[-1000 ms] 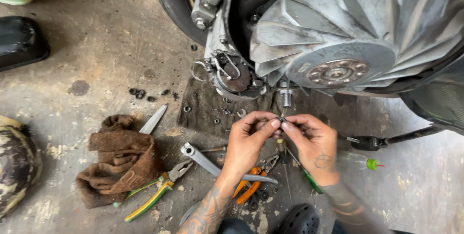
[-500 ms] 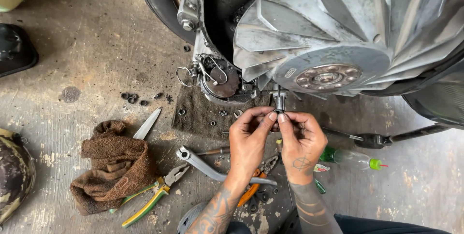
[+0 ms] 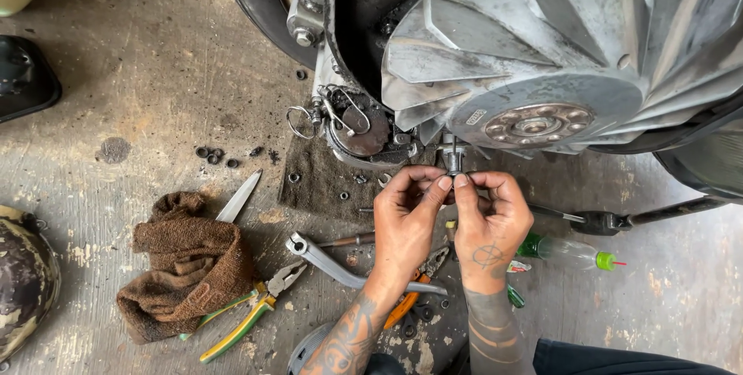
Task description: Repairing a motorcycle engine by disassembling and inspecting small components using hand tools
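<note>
Both hands meet under a grey finned engine housing (image 3: 557,42). My left hand (image 3: 406,216) and my right hand (image 3: 491,220) pinch with thumbs and forefingers a small dark metal fitting (image 3: 453,160) that hangs below the housing. The fingertips touch each other just under the fitting. Whether either hand grips it fully is hard to tell. A round metal cover with a spring clip (image 3: 360,123) sits left of the fitting.
On the concrete floor lie a brown rag (image 3: 190,263), green-yellow pliers (image 3: 248,309), a knife blade (image 3: 238,197), a grey wrench (image 3: 340,267), orange-handled pliers (image 3: 410,297), a green-capped bottle (image 3: 569,250), small loose nuts (image 3: 215,157). A tyre (image 3: 259,3) stands behind. A dark mat (image 3: 325,178) lies under the engine.
The view has shifted slightly and the hands have risen a little towards the fitting. Both stay pinched on it throughout.
</note>
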